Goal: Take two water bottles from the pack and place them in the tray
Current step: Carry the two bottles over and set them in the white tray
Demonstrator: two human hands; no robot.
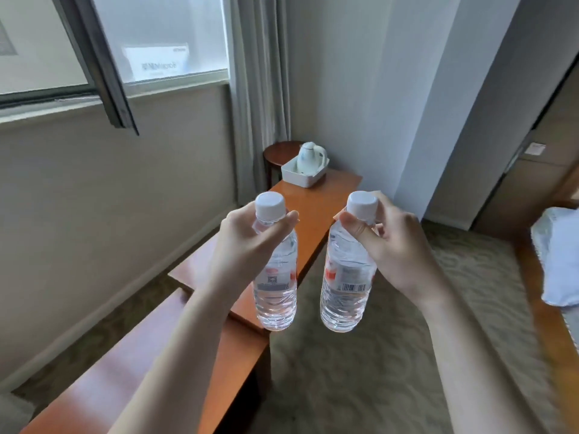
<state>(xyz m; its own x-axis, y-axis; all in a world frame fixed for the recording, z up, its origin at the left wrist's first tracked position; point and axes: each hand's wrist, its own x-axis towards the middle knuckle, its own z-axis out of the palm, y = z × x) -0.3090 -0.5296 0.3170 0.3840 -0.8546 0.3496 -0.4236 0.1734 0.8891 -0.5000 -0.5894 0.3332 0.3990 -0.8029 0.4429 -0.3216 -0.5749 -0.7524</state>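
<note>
My left hand (241,245) grips a clear water bottle (275,296) by the neck, just under its white cap. In my right hand (394,245) hangs a second clear bottle (344,292), held the same way. Both bottles hang upright in the air, side by side, above the near part of the wooden desk (316,208) and the carpet. Far ahead, at the desk's far end, stands a white tray (304,178) with a white kettle (310,158) in it. The pack of bottles is out of view.
A second wooden surface (141,364) runs along the lower left, under my left arm. A round dark side table (279,151) and a curtain (257,89) stand behind the tray. A bed with white bedding (557,255) is at the right. Patterned carpet (391,371) lies between.
</note>
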